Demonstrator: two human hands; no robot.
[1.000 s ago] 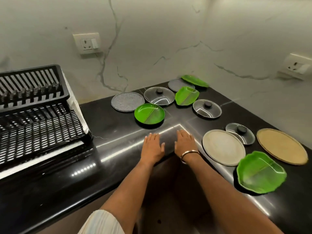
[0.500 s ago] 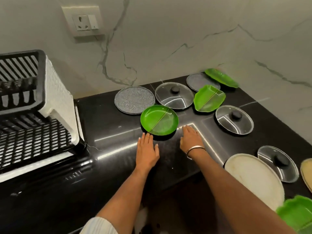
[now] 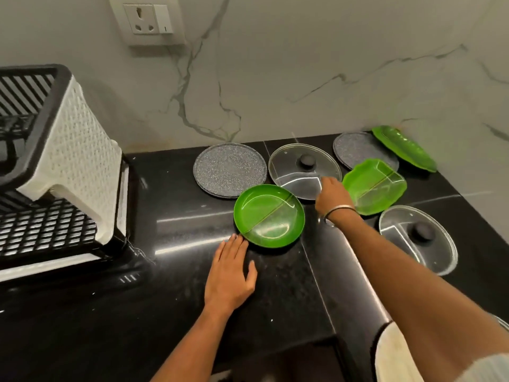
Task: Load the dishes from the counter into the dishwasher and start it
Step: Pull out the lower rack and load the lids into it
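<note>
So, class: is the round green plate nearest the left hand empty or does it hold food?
Empty. The round green plate shows only its bare glossy surface and dividing ridge.

You've got a glossy black stone counter (image 3: 192, 271), shiny translucent green plastic plate (image 3: 269, 215), clear glass lid (image 3: 292, 172) with a matt dark knob (image 3: 308, 161), speckled matt grey plate (image 3: 230, 169), woven-textured white plastic rack (image 3: 74, 150).

One camera only, on my head. Looks forward and down at shiny black stone counter (image 3: 192, 224), close up. White marble wall (image 3: 303, 64) fills top. My two arms reach in from bottom. Black and white plastic rack (image 3: 63, 166) at left edge.
</note>
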